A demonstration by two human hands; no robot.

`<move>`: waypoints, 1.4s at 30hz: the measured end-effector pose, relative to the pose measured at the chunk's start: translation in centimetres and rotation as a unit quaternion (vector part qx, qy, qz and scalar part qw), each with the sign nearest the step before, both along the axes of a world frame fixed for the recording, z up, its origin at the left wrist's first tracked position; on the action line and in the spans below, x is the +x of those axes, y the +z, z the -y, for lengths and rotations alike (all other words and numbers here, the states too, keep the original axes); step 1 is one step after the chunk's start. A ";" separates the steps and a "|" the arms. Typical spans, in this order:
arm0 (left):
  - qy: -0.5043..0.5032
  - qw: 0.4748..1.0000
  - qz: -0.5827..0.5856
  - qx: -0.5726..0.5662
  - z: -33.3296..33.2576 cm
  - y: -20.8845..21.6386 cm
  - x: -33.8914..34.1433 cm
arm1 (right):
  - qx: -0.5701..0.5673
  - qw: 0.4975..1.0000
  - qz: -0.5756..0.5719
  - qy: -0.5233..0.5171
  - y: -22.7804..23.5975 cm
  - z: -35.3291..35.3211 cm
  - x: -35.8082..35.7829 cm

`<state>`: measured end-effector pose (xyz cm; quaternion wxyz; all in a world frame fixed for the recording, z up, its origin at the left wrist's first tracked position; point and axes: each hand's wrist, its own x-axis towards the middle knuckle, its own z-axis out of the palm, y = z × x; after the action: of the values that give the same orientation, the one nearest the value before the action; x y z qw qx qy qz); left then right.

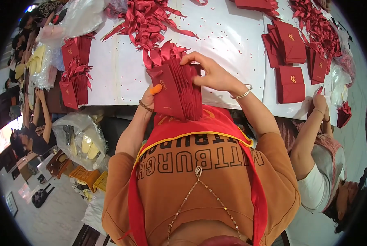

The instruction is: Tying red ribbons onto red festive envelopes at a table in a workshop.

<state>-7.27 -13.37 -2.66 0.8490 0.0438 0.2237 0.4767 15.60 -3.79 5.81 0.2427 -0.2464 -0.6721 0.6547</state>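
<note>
A thick stack of flat red paper bags with gold print stands upright between my hands at the table's near edge, against my red apron. My left hand is closed around its left side, the thumb in an orange finger cover pressed on the front bag; its other fingers are hidden behind the stack. My right hand grips the right part of the stack, fingers curled over the top edge and thumb against the bags' side. Loose red ribbon ends stick out at the stack's far end.
A heap of red ribbons lies beyond my hands on the white table, which is dotted with small red bits. Bag stacks stand at left and right. At the right edge a co-worker's hand works close by.
</note>
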 end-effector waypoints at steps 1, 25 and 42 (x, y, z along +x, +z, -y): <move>-0.012 1.000 -0.021 0.017 0.0 0.1 -0.2 | 0.019 1.000 0.005 -0.015 -0.1 -0.2 -0.2; -0.065 0.993 -0.082 0.050 -1.3 0.8 -0.7 | 0.061 0.981 0.139 -0.118 0.6 0.2 -1.4; -0.014 0.998 0.023 -0.054 0.3 -2.2 -1.5 | -0.127 0.988 -0.078 0.032 -0.2 1.7 2.2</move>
<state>-8.80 -13.69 -4.85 0.8616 -0.0098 0.2292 0.4528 17.83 -5.50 5.66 0.2398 -0.2013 -0.5702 0.7595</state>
